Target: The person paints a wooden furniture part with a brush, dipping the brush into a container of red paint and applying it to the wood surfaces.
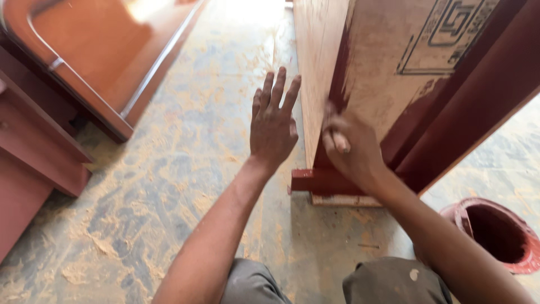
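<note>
Brush handle point(341, 143): pale stub only, clenched in the right hand point(350, 147); bristles hidden behind the fist, against the lower edge of the wooden panel point(377, 79). Left hand point(273, 126): fingers spread, holding nothing, near the panel's bare side. Panel: top cut off; pale face carries a black geometric line pattern point(444, 34), dark red stain along the frame. Red-smeared pot point(495, 233): right, partly cropped. Red furniture point(39, 152), left. Concrete floor point(185, 169) strewn with sawdust.
</note>
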